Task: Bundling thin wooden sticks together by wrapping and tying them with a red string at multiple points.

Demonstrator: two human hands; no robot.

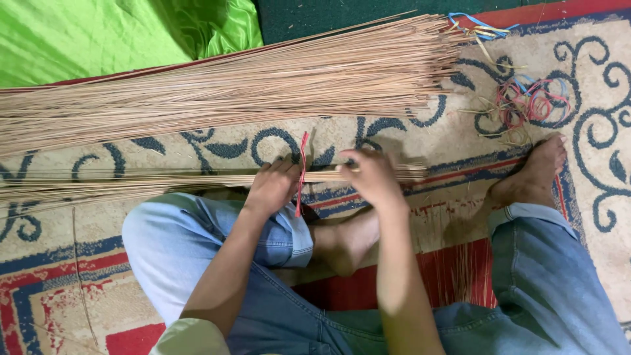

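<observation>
Left hand: the left hand is closed around a thin bundle of long pale tan sticks, at centre frame, just left of a red string.
Right hand: the right hand is clamped on the same bundle, just right of the string, fingers curled over the top.
Small bundle: it is laid across the lap, running from the left edge to its cut ends near centre right.
Red string: it is wrapped around the bundle between the two hands, its ends hanging above and below.
Large pile: a broad heap of loose tan sticks is spread across the upper frame, well apart from the hands.
Bands: a tangle of red and blue rubber bands is seen at upper right.
Open room: bare patterned carpet is left at lower left; a bare foot borders the right.
Upper edge: a green cloth fills the upper left corner.
</observation>
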